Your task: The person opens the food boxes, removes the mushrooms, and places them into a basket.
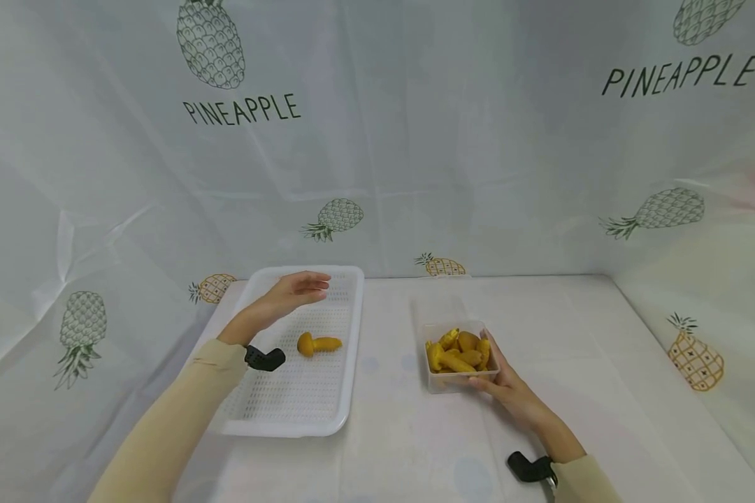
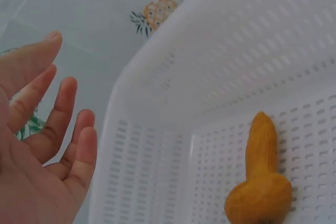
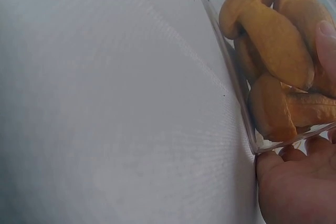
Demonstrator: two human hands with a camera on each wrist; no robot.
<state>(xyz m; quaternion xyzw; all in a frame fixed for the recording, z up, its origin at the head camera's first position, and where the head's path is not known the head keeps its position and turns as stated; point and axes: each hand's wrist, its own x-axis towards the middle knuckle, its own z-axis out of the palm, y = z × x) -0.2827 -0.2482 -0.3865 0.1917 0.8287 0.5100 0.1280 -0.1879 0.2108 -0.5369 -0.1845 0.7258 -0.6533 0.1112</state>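
My left hand (image 1: 296, 290) hovers over the far part of a white perforated plastic basket (image 1: 352, 335), its fingers loosely bent and holding nothing. One yellow-brown mushroom (image 1: 317, 344) lies on the basket floor, nearer to me than that hand. In the left wrist view the same mushroom (image 2: 261, 171) sits to the right of the spread fingers. On the right, a clear plastic box (image 1: 443, 383) is filled with several similar mushrooms (image 1: 459, 351). My right hand (image 1: 512, 395) grips the box at its near right corner, thumb at the front and fingers along the right side.
Behind the box its clear lid (image 1: 440, 300) stands folded back. A white cloth covers the table (image 1: 403, 447). A pale curtain (image 1: 415, 140) with pineapple prints hangs along the back and sides. Each wrist wears a black camera mount, such as the left one (image 1: 265, 359).
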